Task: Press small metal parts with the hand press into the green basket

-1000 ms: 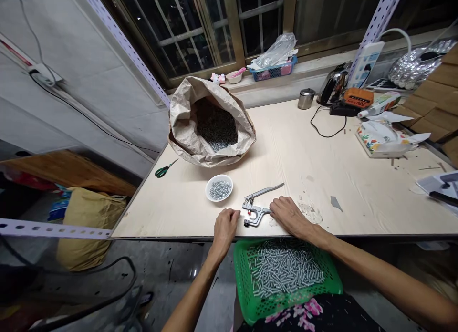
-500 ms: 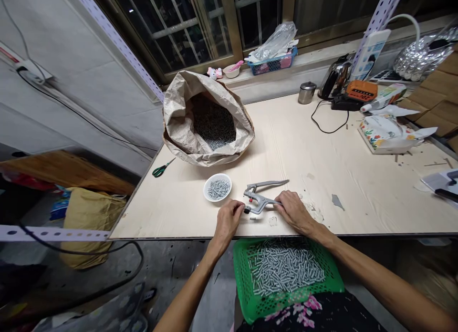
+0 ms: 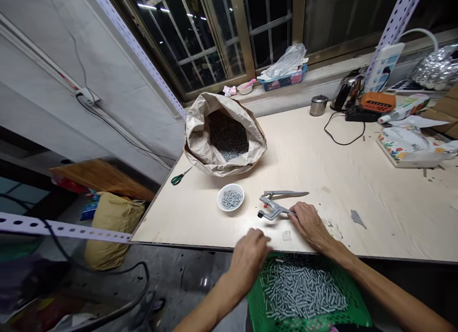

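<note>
My right hand (image 3: 312,227) is closed around the lower handle of grey metal hand pliers (image 3: 277,209), which lie on the table with their handles spread. A spring, a small red part and a black tip show at the jaw end. My left hand (image 3: 249,255) hovers at the table's front edge, left of the pliers and beside the green basket (image 3: 258,306). Its fingers are loosely bent, a little blurred, and I see nothing in them. Many small silver metal pins (image 3: 304,289) fill the basket. A white bowl (image 3: 219,201) of similar pins stands left of the pliers.
A large paper sack (image 3: 196,131) of dark metal pieces stands behind the bowl. Green-handled scissors (image 3: 177,180) lie at the left. A lidded metal tin (image 3: 318,105), an orange battery pack (image 3: 377,102) and a tissue pack (image 3: 408,146) are at the back right.
My left hand has left the jaw end of the pliers and moved toward the basket. The small metal piece on the table beside the pliers is gone. My right hand still holds the handle.
</note>
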Demonstrator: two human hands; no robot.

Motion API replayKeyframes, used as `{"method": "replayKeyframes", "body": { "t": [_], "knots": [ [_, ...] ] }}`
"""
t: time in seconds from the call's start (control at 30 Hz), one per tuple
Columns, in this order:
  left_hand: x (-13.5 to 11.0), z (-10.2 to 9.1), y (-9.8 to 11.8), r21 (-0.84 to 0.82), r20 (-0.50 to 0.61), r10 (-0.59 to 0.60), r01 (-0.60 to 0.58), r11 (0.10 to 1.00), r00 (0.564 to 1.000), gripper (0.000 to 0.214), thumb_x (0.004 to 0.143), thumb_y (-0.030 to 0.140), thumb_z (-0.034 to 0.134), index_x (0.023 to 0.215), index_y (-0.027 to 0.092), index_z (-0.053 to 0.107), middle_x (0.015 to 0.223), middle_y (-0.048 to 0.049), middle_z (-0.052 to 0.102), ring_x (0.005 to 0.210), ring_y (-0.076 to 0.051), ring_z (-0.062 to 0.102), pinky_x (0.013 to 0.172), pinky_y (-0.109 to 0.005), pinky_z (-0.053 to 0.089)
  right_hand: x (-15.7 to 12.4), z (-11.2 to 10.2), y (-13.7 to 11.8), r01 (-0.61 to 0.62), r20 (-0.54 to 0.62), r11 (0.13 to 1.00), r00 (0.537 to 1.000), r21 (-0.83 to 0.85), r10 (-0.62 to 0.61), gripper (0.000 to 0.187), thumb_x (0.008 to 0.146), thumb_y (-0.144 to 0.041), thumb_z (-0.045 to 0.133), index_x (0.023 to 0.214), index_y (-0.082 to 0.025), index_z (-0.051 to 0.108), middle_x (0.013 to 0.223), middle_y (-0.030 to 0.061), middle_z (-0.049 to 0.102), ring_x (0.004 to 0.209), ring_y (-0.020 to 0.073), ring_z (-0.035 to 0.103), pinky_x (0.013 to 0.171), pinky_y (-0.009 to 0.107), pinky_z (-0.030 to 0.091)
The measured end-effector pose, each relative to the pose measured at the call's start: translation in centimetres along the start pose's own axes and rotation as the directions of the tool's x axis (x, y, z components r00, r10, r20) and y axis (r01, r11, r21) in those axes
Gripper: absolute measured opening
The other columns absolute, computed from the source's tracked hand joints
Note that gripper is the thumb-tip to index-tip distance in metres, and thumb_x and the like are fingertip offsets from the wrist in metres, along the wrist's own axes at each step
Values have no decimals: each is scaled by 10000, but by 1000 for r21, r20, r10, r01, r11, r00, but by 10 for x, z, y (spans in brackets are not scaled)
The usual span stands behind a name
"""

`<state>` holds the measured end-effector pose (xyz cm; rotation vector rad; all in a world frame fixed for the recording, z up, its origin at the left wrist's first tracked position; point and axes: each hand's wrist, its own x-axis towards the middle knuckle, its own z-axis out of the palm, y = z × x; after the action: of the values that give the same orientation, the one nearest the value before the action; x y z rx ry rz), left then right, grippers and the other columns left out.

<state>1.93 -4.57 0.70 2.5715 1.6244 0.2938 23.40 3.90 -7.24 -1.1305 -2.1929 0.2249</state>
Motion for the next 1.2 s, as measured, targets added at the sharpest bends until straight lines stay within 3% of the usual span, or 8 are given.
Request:
{"method": "replayKeyframes", "body": {
  "t": [0.07, 0.17, 0.23, 0.3, 0.53, 0.77, 0.97, 1.2],
  "knots": [
    [13, -14, -25, 66, -109, -209, 217, 974, 972, 204, 930, 224, 451, 976, 201, 648, 927, -57, 626, 865, -174, 565, 708, -266, 461, 0, 2, -2, 38, 16, 999, 999, -27, -37, 193, 954, -236, 331, 841, -192, 482, 795, 47, 555, 744, 185, 492, 722, 333, 338],
    [42, -29, -75, 151, -195, -520, 549, 822, 832, 244, 934, 262, 440, 951, 191, 672, 939, -73, 629, 930, -213, 549, 685, -284, 450, -1, 4, -5, 99, 70, 993, 993, -64, -95, 196, 953, -217, 333, 834, -192, 486, 799, 44, 561, 730, 181, 482, 722, 335, 324],
    [59, -32, -102, 185, -150, -619, 637, 748, 771, 249, 924, 264, 451, 922, 180, 685, 933, -80, 628, 965, -236, 537, 666, -293, 444, -1, 5, -6, 121, 91, 989, 989, -81, -114, 194, 951, -211, 337, 832, -193, 489, 804, 43, 565, 724, 180, 478, 720, 335, 319],
    [71, -29, -119, 216, -123, -646, 656, 723, 753, 252, 920, 251, 449, 912, 172, 688, 951, -88, 617, 987, -242, 527, 673, -298, 443, -2, 6, -7, 122, 90, 988, 989, -90, -114, 191, 949, -207, 344, 827, -194, 490, 801, 41, 566, 722, 178, 478, 716, 332, 317],
    [89, -12, -142, 268, -88, -400, 409, 873, 912, 215, 838, 166, 561, 1040, 159, 635, 1085, -112, 588, 1030, -254, 506, 790, -327, 447, -2, 11, -5, 129, 62, 986, 990, -106, -123, 174, 947, -196, 359, 822, -198, 480, 788, 33, 559, 712, 176, 476, 708, 328, 320],
    [94, -16, -172, 15, 66, -380, 380, 925, 923, 108, 865, 209, 523, 889, 154, 613, 882, -67, 643, 815, -197, 591, 720, -295, 450, -1, 10, -7, 140, 42, 983, 990, -122, -136, 185, 949, -196, 358, 811, -200, 480, 775, 28, 547, 710, 177, 483, 708, 328, 329],
    [83, -20, -168, 199, 44, -184, 172, 965, 982, 192, 921, 209, 426, 1049, 183, 568, 1035, -79, 582, 915, -191, 566, 723, -277, 448, -1, 11, -7, 125, 48, 983, 992, -131, -119, 184, 945, -193, 364, 811, -199, 489, 772, 27, 553, 705, 174, 481, 711, 330, 332],
    [78, -27, -162, 301, 207, -215, 147, 942, 955, 212, 928, 178, 391, 957, 154, 600, 1024, -92, 553, 936, -195, 530, 686, -271, 441, -2, 12, -7, 123, 54, 984, 992, -126, -117, 157, 940, -193, 393, 812, -198, 483, 770, 26, 560, 703, 177, 485, 705, 326, 330]
  ]
}}
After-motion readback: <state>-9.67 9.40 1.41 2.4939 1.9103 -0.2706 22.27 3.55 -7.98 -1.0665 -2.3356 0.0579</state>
